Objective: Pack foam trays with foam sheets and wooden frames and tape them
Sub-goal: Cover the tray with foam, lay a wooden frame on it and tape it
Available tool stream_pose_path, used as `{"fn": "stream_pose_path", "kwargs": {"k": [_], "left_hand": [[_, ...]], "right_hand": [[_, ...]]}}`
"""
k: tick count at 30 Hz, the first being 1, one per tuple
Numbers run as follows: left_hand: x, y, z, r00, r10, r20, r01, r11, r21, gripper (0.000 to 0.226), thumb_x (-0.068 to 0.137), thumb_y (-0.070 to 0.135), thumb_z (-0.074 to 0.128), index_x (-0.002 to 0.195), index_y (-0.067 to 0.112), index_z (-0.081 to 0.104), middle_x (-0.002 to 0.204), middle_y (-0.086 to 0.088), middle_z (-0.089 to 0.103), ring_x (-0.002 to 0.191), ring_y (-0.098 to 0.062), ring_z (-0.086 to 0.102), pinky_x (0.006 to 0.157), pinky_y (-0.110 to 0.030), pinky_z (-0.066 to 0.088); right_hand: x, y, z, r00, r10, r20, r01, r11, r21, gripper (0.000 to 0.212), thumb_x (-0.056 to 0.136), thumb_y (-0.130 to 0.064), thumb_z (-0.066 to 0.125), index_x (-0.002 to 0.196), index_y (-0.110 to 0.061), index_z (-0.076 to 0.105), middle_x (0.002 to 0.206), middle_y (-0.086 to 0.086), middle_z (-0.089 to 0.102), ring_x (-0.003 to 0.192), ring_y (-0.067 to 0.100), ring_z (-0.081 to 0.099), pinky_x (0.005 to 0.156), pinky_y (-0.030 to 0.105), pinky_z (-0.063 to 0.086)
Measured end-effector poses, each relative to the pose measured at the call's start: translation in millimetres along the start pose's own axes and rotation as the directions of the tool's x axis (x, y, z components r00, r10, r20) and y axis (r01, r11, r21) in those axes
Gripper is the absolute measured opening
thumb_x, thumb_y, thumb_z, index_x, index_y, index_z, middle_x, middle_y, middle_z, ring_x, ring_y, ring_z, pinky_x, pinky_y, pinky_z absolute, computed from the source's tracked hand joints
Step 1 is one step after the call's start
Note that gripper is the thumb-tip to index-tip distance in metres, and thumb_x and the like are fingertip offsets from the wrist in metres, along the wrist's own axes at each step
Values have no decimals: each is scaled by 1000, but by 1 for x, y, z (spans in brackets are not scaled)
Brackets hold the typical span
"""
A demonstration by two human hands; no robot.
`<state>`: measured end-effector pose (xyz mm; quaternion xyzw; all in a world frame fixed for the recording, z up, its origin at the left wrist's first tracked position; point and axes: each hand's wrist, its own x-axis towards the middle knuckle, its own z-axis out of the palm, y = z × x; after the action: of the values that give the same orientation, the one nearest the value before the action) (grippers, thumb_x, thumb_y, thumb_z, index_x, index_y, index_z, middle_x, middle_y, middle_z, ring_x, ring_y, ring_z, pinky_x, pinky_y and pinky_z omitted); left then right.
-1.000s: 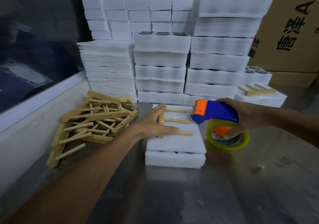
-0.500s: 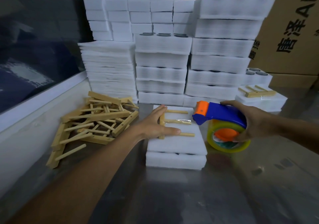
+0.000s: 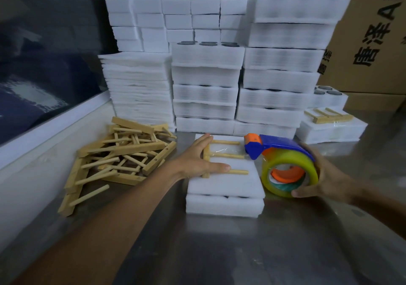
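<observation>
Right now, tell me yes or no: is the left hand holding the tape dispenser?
No, the left hand lies flat on the wooden frame, while the right hand grips the tape dispenser.

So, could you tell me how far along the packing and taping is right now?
Done: a taped pack sits at the right. In hand: the left hand presses a wooden frame onto the foam while the right hand holds the tape dispenser. Left: loose frames remain.

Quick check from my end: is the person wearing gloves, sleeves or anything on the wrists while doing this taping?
No. The left hand and the right hand are both bare, without gloves. Both forearms are uncovered for as far as the head view shows them, with no sleeve edge in sight. No watch, band or ring shows on either wrist or the fingers.
</observation>
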<state>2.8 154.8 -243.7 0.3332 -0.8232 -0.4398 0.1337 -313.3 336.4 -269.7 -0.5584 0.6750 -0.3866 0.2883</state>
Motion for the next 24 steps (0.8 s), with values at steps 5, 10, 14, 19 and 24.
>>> {"fn": "stream_pose_path", "kwargs": {"k": [5, 10, 14, 19, 24], "left_hand": [[1, -2, 0, 1000, 1, -1, -1, 1000, -10, 109, 70, 54, 80, 156, 35, 15, 159, 28, -2, 146, -1, 7, 109, -23, 18], [1, -1, 0, 1000, 2, -6, -2, 1000, -16, 106, 72, 50, 80, 156, 33, 17, 160, 26, -1, 146, -2, 8, 109, -21, 19], [1, -1, 0, 1000, 4, -13, -5, 1000, -19, 106, 72, 50, 81, 156, 32, 18, 160, 27, 1, 145, 0, 9, 107, -19, 18], [1, 0, 0, 1000, 1, -7, -1, 1000, -14, 107, 70, 52, 80, 155, 34, 18, 160, 26, 0, 147, -2, 8, 110, -23, 20], [1, 0, -1, 1000, 2, -3, -2, 1000, -22, 108, 70, 51, 81, 156, 32, 18, 160, 26, 0, 147, -2, 9, 108, -21, 20]], "right_hand": [[4, -1, 2, 997, 20, -81, -18, 1000, 20, 108, 41, -18, 98, 129, -39, 39, 120, -10, 61, 99, -4, 66, 65, 14, 56], [6, -4, 2, 997, 23, -79, -22, 1000, 21, 102, 40, -23, 99, 120, -45, 41, 119, -10, 60, 99, -1, 67, 66, 16, 57], [6, -1, 0, 999, 33, -20, -32, 998, 49, 116, 45, -15, 99, 139, -38, 35, 123, -10, 63, 109, 7, 66, 75, 23, 59], [7, -8, 3, 996, 33, -81, -33, 999, -4, 105, 40, -24, 99, 124, -48, 40, 120, -13, 60, 102, 0, 66, 67, 16, 57], [11, -13, -10, 997, 62, 40, -56, 991, -123, 131, 42, -31, 100, 146, -36, 21, 134, -10, 52, 118, 11, 59, 79, 21, 58]]}}
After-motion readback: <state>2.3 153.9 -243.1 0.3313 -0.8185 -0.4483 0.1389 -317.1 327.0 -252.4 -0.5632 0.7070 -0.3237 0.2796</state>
